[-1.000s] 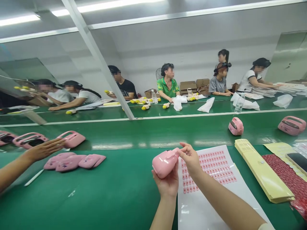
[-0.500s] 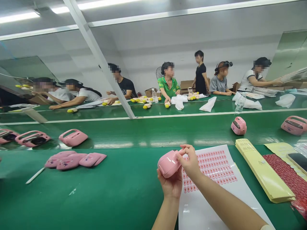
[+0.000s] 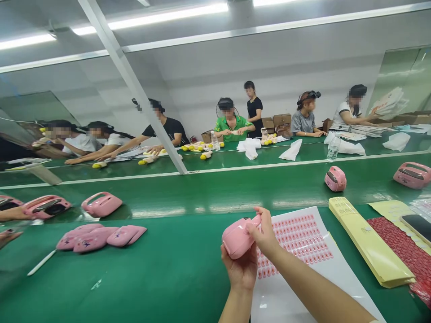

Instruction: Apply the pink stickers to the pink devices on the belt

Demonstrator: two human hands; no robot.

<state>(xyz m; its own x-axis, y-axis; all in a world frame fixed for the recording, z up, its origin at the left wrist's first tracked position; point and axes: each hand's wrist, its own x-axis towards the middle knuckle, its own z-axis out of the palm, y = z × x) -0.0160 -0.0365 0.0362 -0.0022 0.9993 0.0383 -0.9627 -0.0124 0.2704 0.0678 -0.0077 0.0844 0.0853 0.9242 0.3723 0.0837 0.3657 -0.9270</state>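
In the middle of the view, a glossy pink device with a carry handle, like a small portable speaker (image 3: pixel 235 240), is held above the green bench. My left hand (image 3: pixel 240 269) cups it from below, palm up, with the fingers wrapped round its underside. My right hand (image 3: pixel 265 231) is closed at its right end, thumb pressed on the side and fingers by the handle. Whether a sticker lies under the right thumb is hidden. Below my right forearm lies a white sheet (image 3: pixel 289 287) with rows of small pink-and-red oval stickers (image 3: pixel 303 240).
Pink flat pieces (image 3: pixel 96 237) and a white pen (image 3: pixel 42 263) lie left. More pink speakers (image 3: pixel 102 204) stand along the belt. Yellow backing sheets (image 3: pixel 368 242), a red sheet (image 3: pixel 397 246) and a phone (image 3: pixel 417 226) lie right. A co-worker's hand (image 3: pixel 10 237) reaches in at left.
The view has tilted slightly upward. My hands keep nearly the same hold on the pink speaker. A co-worker's arm and hand have come in at the left edge, by the speakers.
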